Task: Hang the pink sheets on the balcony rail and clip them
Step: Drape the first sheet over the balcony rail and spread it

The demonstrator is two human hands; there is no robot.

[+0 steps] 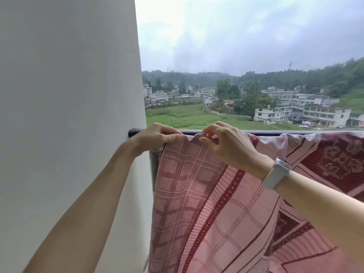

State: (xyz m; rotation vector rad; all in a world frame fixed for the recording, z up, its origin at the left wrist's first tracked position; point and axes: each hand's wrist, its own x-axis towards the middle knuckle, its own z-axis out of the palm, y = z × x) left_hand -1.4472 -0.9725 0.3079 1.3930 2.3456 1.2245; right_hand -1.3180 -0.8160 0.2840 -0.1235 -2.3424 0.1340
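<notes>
Cloth: soft, light pink checked cotton sheet [206,203], mid-frame on dark metal balcony rail [275,132]; left hand [155,137] and right hand [226,146] pinch its top hem, the best hold.

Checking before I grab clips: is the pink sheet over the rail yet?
Yes: the pink sheet drapes over the rail, both hands at its top edge.

Occlusions at the rail

Pink sheet [206,203] is running off the bottom and right edges; right hand [226,146] is covering whatever its fingertips pinch.
</notes>
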